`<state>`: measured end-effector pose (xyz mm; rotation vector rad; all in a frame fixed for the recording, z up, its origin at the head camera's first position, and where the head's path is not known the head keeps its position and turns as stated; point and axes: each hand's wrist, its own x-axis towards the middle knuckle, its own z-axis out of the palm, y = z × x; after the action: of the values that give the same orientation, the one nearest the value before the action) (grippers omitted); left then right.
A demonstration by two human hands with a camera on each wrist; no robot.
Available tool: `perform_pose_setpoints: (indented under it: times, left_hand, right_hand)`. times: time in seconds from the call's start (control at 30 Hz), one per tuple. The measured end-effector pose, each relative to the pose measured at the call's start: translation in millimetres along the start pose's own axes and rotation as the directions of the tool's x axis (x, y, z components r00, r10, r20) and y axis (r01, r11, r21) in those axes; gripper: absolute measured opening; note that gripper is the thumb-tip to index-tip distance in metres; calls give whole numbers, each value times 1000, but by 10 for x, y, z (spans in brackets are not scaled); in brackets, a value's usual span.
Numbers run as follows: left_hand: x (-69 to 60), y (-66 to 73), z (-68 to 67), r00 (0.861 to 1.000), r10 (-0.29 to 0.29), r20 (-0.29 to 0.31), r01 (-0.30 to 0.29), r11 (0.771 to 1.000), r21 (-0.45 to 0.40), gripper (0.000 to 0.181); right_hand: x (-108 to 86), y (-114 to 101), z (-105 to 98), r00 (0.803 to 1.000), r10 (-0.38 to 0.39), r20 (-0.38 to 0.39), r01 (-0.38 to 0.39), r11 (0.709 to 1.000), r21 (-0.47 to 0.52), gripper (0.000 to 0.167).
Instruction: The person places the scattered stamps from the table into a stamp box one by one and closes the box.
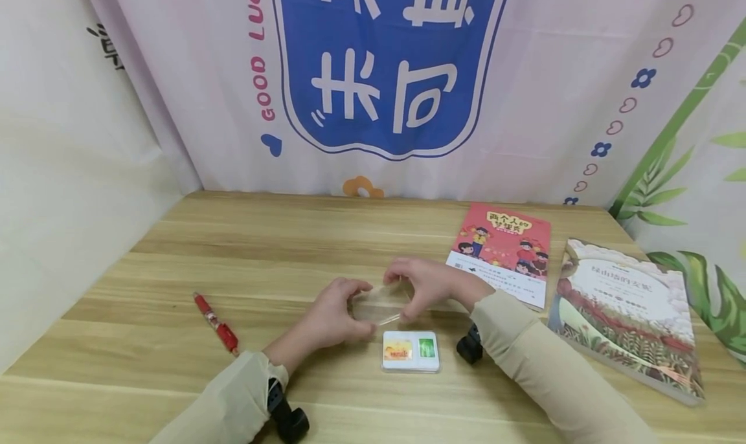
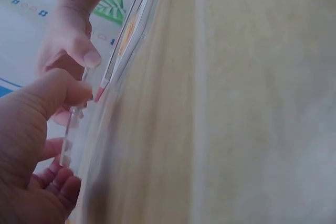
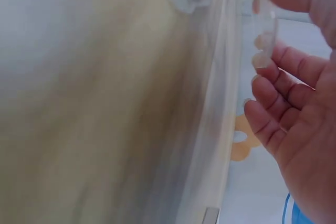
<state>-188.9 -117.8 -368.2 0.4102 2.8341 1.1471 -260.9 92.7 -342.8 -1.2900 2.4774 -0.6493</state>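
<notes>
A clear, thin plastic lid-like piece is held between both hands above the wooden table. My left hand grips its left edge, thumb nearer the body and fingers at the far side. On the opposite edge, my right hand pinches it with curled fingers and thumb. The left wrist view shows the clear piece edge-on. In the right wrist view its end sits between thumb and fingertips. Just in front of the hands lies a flat white case bearing an orange-yellow picture and a green one.
A red pen lies on the wooden table to the left. At right are a pink-red book and a thicker illustrated book. A printed curtain hangs behind the table's far edge.
</notes>
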Motion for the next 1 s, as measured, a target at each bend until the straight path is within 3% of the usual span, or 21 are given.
perform_pose_setpoints:
  times: [0.27,0.47,0.77,1.0]
  left_hand:
    - [-31,90,37,994,109,-26,-111,991,-79,62]
    - [-47,127,48,981,194,-14,-194,977,-86,60]
    - [-73,171,42,960,274,53,-265,954,-140,60]
    - [-104,177,65,942,319,100,-301,939,-167,60]
  right_hand:
    - [-224,-18,-16,997,8,-81,-5,999,34,55]
    - [-383,-69,-19,992,-1,-128,4,1000,23,54]
    - [-608,-223,29,980,77,-183,-73,997,28,57]
    - [-763,-346,114,958,152,-243,-149,988,29,56]
